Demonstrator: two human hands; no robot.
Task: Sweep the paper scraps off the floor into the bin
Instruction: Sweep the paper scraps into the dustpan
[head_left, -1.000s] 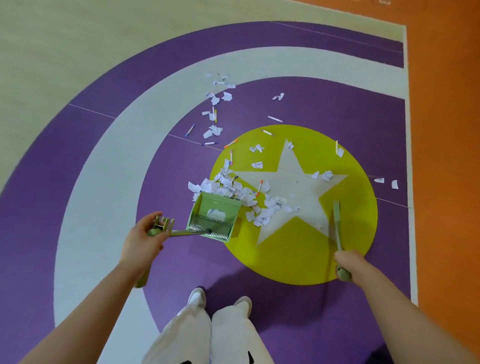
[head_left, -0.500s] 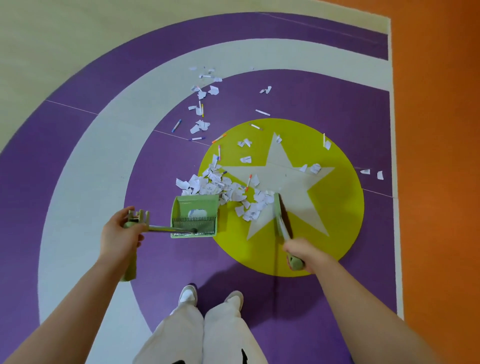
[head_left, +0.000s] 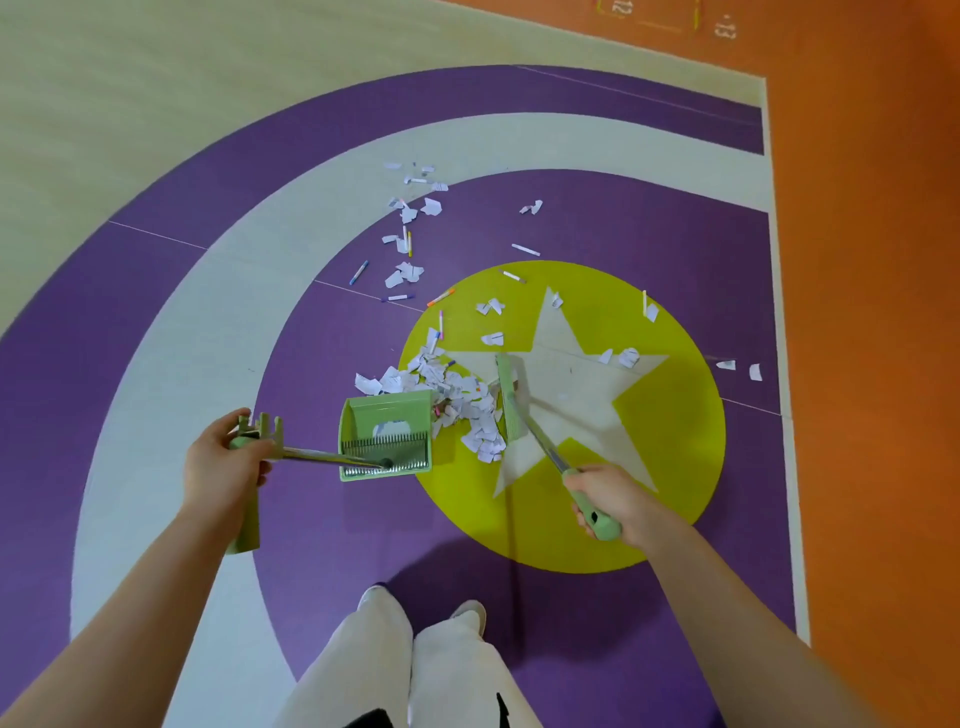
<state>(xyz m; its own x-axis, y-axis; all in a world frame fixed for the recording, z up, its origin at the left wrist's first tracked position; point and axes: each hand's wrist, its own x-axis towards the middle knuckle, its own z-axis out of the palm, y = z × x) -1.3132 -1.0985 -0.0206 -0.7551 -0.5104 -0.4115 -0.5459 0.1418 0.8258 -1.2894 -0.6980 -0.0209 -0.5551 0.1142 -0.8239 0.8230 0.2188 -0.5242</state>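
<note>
right hand (head_left: 618, 501) grips broom (head_left: 506, 400) — now pushed against scraps (head_left: 467, 402) beside dustpan (head_left: 385, 441), left hand (head_left: 221, 462) gripping.

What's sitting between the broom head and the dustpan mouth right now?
In the head view, a dense pile of paper scraps fills the gap between the broom head and the dustpan, on the purple floor and the yellow circle's edge.

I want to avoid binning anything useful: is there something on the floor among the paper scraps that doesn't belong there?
Yes. Several marker pens lie mixed in with the paper scraps: a blue one, a yellow one, an orange one and a pink one. They sit beyond the dustpan, right in the broom's sweeping area.
</note>
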